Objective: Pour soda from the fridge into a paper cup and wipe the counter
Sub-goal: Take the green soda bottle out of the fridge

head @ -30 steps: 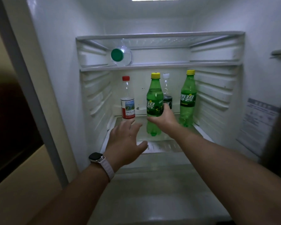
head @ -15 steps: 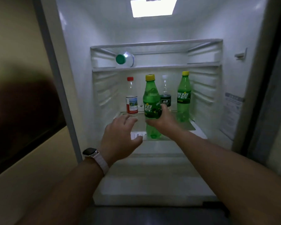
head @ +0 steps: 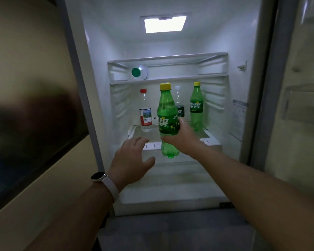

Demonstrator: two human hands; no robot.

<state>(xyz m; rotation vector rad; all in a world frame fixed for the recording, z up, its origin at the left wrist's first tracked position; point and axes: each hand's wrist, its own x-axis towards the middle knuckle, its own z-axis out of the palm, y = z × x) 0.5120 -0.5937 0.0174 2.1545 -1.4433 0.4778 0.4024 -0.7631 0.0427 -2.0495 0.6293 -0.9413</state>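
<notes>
From the head camera, the right hand (head: 182,137) grips a green plastic soda bottle with a yellow cap (head: 167,116) around its lower label, fingers curled round the far side and thumb across the near side, holding it upright and clear of the shelf at the open white fridge (head: 170,42). The left hand (head: 132,160) hovers just left of the bottle's base, palm down, fingers spread and relaxed, touching nothing; a watch with a pale strap (head: 102,179) sits on that wrist. Far inside, on the glass shelf (head: 205,135), stand a clear bottle with a red cap (head: 145,113) at left, a clear bottle with a dark label (head: 179,105) behind the held one, and a second green soda bottle (head: 196,107) at right. On the upper shelf a clear bottle with a green cap (head: 139,72) lies on its side.
</notes>
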